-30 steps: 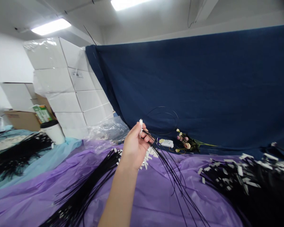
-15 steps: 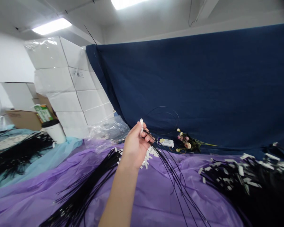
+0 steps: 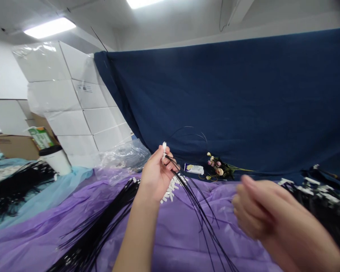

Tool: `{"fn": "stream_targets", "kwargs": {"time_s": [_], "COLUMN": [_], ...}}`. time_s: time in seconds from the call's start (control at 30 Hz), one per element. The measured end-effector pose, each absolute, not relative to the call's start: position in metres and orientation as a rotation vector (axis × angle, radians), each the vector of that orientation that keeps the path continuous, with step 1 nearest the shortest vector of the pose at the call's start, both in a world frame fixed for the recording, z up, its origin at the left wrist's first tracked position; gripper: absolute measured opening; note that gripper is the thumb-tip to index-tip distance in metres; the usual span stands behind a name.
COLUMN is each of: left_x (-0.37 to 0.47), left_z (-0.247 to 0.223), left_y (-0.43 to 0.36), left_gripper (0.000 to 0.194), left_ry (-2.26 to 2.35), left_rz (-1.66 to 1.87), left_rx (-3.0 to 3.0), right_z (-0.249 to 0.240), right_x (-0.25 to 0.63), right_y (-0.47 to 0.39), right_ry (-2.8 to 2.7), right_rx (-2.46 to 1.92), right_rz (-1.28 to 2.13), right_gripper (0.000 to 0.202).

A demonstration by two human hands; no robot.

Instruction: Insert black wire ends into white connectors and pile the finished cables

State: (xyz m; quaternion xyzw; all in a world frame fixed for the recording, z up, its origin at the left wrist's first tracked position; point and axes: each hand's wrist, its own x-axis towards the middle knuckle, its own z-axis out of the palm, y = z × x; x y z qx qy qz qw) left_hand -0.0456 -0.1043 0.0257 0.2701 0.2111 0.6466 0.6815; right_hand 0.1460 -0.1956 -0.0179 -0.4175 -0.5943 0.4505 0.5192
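Near the middle, my left hand (image 3: 155, 175) is closed in a pinch on several black cords (image 3: 191, 196) with white plastic tips (image 3: 164, 146). The tips stick up above the thumb, and the cords trail down to the right over the purple cloth. My right hand (image 3: 268, 211), blurred, is raised at the right with its fingers curled in; what it holds, if anything, is hidden. Left of my left forearm lies a bundle of black cords (image 3: 102, 223) with white ends. Small white pieces (image 3: 170, 192) are heaped behind my left hand.
Purple cloth (image 3: 181, 234) covers the table. Beyond my right hand is a pile of white-tipped black cords (image 3: 317, 200). Artificial flowers (image 3: 218, 168) and a small packet (image 3: 194, 169) lie at the back before a dark blue curtain (image 3: 215, 102). White boxes (image 3: 53, 94) are stacked at left.
My right hand has come into view from the right, in front of the cord pile. My left hand keeps its hold on the cords. The whole view has shifted slightly.
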Motion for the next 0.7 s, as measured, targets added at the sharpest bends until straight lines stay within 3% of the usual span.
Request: {"fn": "stream_targets", "kwargs": {"time_s": [0.13,0.3,0.4,0.53,0.7], "left_x": [-0.047,-0.048,-0.049,-0.048,-0.045], "left_z": [0.027,0.027,0.026,0.026,0.027], "left_y": [-0.105,-0.104,-0.102,-0.102,-0.105], "left_gripper": [0.023,0.024,0.024,0.024,0.022], "left_ry": [0.452,0.44,0.441,0.456,0.541], "left_rz": [1.397,1.365,1.363,1.355,1.374], "left_rx": [0.579,0.579,0.596,0.603,0.632], "right_z": [0.001,-0.003,-0.006,-0.006,-0.009], "right_x": [0.13,0.12,0.119,0.118,0.119], "right_y": [-0.159,-0.146,-0.148,-0.148,-0.143], "right_ry": [-1.489,-1.613,-1.654,-1.74,-1.64], "right_rx": [-1.116,-1.159,-1.121,-1.106,-1.189], "right_rz": [1.117,1.244,1.291,1.229,0.94], "right_gripper": [0.059,0.031,0.026,0.015,0.017]}}
